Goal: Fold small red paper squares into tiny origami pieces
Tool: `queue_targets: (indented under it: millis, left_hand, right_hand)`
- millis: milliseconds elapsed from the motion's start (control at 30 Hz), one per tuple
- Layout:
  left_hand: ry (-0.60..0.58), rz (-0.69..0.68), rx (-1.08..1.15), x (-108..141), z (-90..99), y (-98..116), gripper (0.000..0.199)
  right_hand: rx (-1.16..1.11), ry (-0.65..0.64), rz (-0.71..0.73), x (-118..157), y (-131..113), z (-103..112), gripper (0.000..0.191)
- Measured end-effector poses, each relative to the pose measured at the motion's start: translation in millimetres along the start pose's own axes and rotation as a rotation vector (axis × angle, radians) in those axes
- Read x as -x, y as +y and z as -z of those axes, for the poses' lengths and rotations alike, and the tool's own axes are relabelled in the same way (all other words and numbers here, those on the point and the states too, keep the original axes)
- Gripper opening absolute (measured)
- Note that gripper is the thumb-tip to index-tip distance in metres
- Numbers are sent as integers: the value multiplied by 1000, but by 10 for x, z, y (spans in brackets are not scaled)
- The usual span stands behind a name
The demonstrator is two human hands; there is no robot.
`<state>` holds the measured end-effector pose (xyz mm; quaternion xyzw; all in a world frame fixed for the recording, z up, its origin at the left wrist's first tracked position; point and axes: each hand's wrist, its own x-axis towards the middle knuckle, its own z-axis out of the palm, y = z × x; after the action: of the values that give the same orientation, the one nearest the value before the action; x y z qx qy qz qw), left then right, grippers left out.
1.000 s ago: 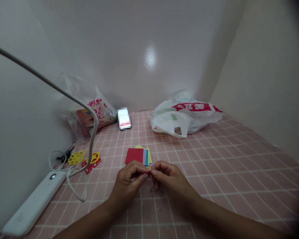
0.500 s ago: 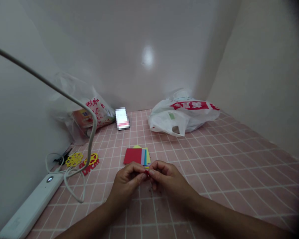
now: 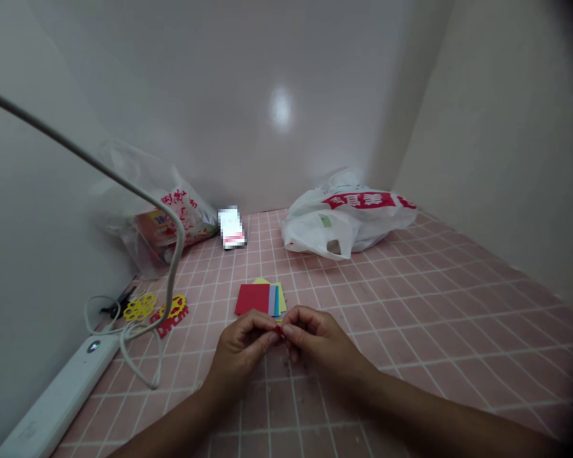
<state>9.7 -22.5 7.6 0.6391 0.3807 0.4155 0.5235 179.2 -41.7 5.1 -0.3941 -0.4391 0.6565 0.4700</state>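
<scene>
Between the fingertips of both hands is a small red piece (image 3: 279, 330), mostly hidden, perhaps folded paper; its exact shape cannot be made out. My left hand (image 3: 244, 343) pinches it from the left, thumb against forefinger. From the right, my right hand (image 3: 315, 337) pinches it too, with the other fingers curled under. Just beyond the hands lies a fanned stack of coloured paper squares, with a red square (image 3: 254, 298) on top and lilac, blue and yellow edges (image 3: 281, 298) showing at its right.
Left on the pink tiled surface (image 3: 386, 331) lie yellow gear-shaped pieces (image 3: 141, 307), a red toothed piece (image 3: 172, 323) and a white power strip (image 3: 60, 394). A grey cable (image 3: 100, 166) arches overhead. Behind stand a phone (image 3: 232, 228), a clear bag (image 3: 157, 222) and a white bag (image 3: 348, 216).
The view has shifted very slightly, so everything sits a little further left. Both hands keep their pinch on the small red piece, with barely any finger movement.
</scene>
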Motion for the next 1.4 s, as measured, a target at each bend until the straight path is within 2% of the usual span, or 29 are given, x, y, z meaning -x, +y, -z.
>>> queue_targets:
  millis: [233, 533, 833, 967, 1133, 1267, 1400]
  left_hand:
    - [2, 43, 8, -1, 3, -19, 2]
    - [4, -5, -10, 4, 2, -4, 2]
    - [6, 4, 8, 4, -12, 21, 1]
    - [3, 84, 116, -2, -16, 12, 6]
    - [7, 212, 253, -12, -22, 9, 18]
    - [-14, 224, 298, -2, -20, -16, 20]
    - [-16, 277, 343, -6, -19, -33, 21]
  right_hand:
    - [30, -7, 20, 38, -26, -14, 25]
    - [64, 2, 47, 51, -13, -20, 19]
    - [77, 30, 66, 75, -27, -43, 20]
    - [48, -6, 81, 41, 2, -4, 21]
    - [34, 12, 184, 9, -13, 31, 19]
    - [52, -33, 103, 24, -47, 14, 23]
    - [46, -38, 89, 29, -68, 15, 22]
